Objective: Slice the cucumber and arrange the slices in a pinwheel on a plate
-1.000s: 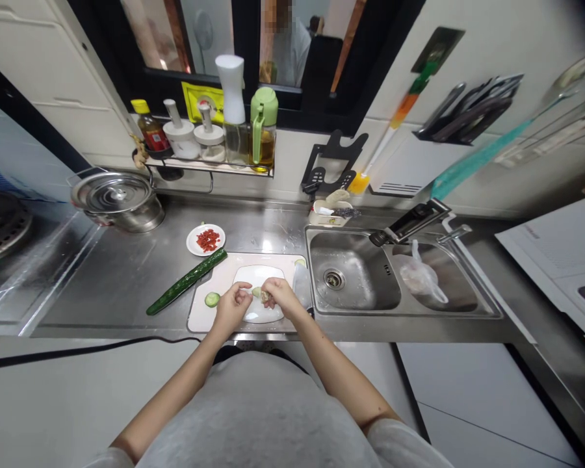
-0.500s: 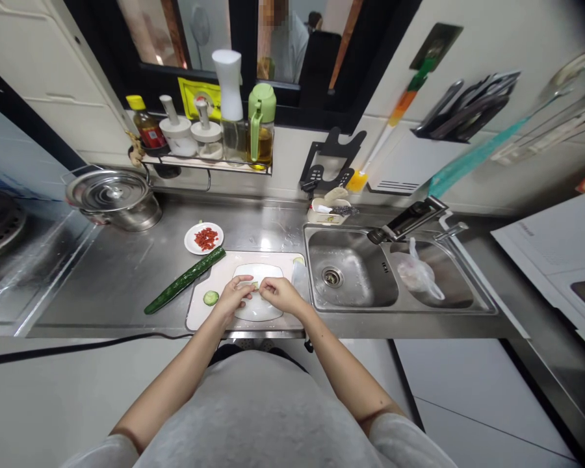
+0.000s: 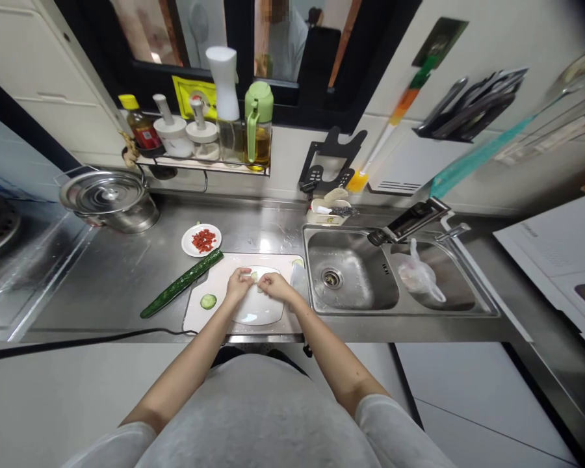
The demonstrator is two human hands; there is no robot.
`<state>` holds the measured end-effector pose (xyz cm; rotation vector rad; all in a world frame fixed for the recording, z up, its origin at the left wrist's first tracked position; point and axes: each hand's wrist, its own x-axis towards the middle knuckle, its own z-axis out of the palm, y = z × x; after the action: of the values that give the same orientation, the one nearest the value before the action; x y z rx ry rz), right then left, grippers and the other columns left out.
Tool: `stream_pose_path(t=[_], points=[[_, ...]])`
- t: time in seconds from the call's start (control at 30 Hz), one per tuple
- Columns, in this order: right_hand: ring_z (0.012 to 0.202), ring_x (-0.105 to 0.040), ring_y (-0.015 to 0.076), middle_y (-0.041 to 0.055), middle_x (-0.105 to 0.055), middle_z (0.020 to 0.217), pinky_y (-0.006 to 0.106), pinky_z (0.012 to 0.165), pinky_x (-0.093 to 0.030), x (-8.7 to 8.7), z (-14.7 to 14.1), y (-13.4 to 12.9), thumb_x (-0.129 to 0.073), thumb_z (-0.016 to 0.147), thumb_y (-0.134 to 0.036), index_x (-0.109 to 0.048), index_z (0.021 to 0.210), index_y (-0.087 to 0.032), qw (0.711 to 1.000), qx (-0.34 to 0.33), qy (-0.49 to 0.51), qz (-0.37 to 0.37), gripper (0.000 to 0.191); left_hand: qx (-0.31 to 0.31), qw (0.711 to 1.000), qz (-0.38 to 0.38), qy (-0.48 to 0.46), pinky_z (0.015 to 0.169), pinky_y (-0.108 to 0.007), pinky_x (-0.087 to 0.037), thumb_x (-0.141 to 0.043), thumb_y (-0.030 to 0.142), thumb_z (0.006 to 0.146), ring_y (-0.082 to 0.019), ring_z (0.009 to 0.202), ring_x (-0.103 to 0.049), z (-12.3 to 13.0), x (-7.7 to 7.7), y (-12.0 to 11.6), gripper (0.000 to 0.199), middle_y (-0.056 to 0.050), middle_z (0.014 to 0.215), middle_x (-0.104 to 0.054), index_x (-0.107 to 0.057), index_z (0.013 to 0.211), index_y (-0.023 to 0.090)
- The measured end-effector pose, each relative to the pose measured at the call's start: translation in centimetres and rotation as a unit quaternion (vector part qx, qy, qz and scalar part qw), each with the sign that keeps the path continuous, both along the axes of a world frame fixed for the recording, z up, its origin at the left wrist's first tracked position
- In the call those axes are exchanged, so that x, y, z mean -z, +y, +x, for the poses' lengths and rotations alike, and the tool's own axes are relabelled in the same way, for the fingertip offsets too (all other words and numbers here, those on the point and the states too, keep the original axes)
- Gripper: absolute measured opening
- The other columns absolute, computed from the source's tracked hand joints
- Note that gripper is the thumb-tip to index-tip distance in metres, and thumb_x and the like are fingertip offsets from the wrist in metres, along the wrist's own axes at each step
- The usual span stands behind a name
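Over a white plate [image 3: 258, 316], my left hand [image 3: 238, 285] pinches a small pale-green cucumber slice [image 3: 254, 277] between thumb and fingers. My right hand [image 3: 276, 286] is closed at the slice's other side, its fingertips touching it. The plate rests on a light pink cutting board [image 3: 198, 320]. A cut cucumber piece [image 3: 208, 301] lies on the board to the left. The long dark-green cucumber [image 3: 181, 284] lies slanted, its upper end at the board's corner. At the board's right edge is a knife blade [image 3: 299, 279], with a pale cucumber end [image 3: 297, 262] close by.
A small dish [image 3: 189, 247] of chopped red pieces stands behind the cucumber. On the right is a double steel sink [image 3: 351, 266] with a tap [image 3: 409, 220] and a plastic bag [image 3: 416, 270]. A lidded pot [image 3: 136, 218] stands left, below a rack [image 3: 214, 166] of bottles.
Both hands have shifted slightly toward the far side of the plate. The slice between them shows more clearly, turned more toward the camera. The whole view has tilted a little.
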<state>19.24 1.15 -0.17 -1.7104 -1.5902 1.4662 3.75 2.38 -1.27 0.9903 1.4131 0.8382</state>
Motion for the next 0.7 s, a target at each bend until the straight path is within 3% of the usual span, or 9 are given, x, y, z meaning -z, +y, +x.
stream_pose_path(t=[0.13, 0.33, 0.53, 0.7], points=[[0.041, -0.048, 0.0052, -0.0029, -0.061, 0.056, 0.015, 0.046, -0.037, 0.2, -0.4, 1.1, -0.056, 0.085, -0.021, -0.067, 0.083, -0.013, 0.996, -0.003, -0.086, -0.006, 0.014, 0.034, 0.991, 0.019, 0.129, 0.064, -0.023, -0.043, -0.067, 0.026, 0.069, -0.011, 0.061, -0.057, 0.0, 1.1, 1.5, 0.032, 0.002, 0.072, -0.066, -0.062, 0.1, 0.02], [0.043, -0.053, 0.0073, -0.0007, -0.064, 0.056, 0.017, 0.053, -0.038, 0.0, -0.7, 1.9, -0.054, 0.088, -0.025, -0.069, 0.083, -0.014, 0.988, -0.006, -0.154, 0.002, 0.019, 0.08, 0.96, 0.07, 0.259, 0.071, -0.024, -0.044, -0.061, 0.019, 0.075, -0.013, 0.069, -0.061, 0.2, 0.6, 2.4, 0.029, 0.002, 0.084, -0.072, -0.064, 0.103, 0.023], [0.073, -0.066, 0.0143, 0.007, -0.073, 0.08, 0.019, 0.064, -0.04, -0.1, -1.4, 2.4, -0.055, 0.087, -0.027, -0.071, 0.089, -0.015, 0.975, 0.0, -0.222, 0.01, 0.02, 0.119, 0.937, 0.09, 0.317, 0.072, -0.025, -0.043, -0.056, 0.019, 0.08, -0.014, 0.073, -0.062, 0.4, 0.1, 2.5, 0.032, 0.002, 0.091, -0.072, -0.062, 0.11, 0.026], [0.095, -0.065, 0.0196, 0.011, -0.073, 0.101, 0.022, 0.071, -0.041, -0.4, -2.0, 2.5, -0.053, 0.087, -0.029, -0.071, 0.095, -0.016, 0.964, 0.005, -0.264, 0.011, 0.024, 0.153, 0.904, 0.13, 0.376, 0.075, -0.027, -0.043, -0.054, 0.02, 0.083, -0.017, 0.087, -0.062, 0.1, -0.3, 2.3, 0.032, 0.0, 0.095, -0.07, -0.062, 0.113, 0.028]])
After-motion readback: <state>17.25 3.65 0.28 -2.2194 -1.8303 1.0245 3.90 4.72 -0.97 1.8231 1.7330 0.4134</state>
